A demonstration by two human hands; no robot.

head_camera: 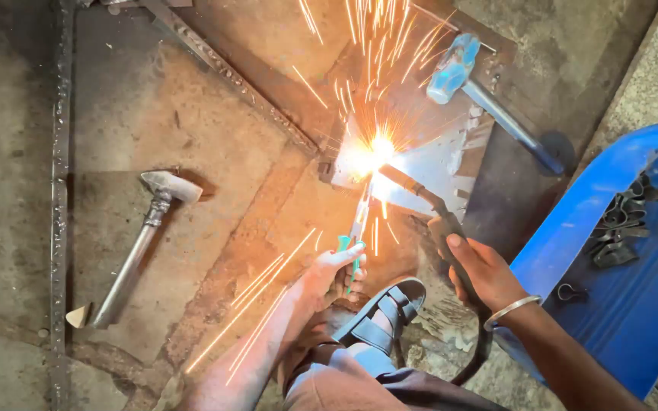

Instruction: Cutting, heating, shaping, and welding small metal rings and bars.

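Note:
My right hand [483,270] grips the black handle of a welding torch [429,207], whose tip meets a bright arc [378,150] on a grey metal plate [439,164]. Sparks fly up and toward me from that spot. My left hand [336,268] holds a thin tool with a green handle [358,228], its point reaching to the same glowing spot. A metal bangle sits on my right wrist. My sandalled foot [386,308] rests just below both hands.
A steel hammer [140,247] lies on the floor at left. A pale blue-headed hammer [470,84] lies beyond the plate. A rusty welded frame bar [61,175] runs down the left side, another bar [230,76] crosses diagonally. A blue container [618,251] with small metal parts stands at right.

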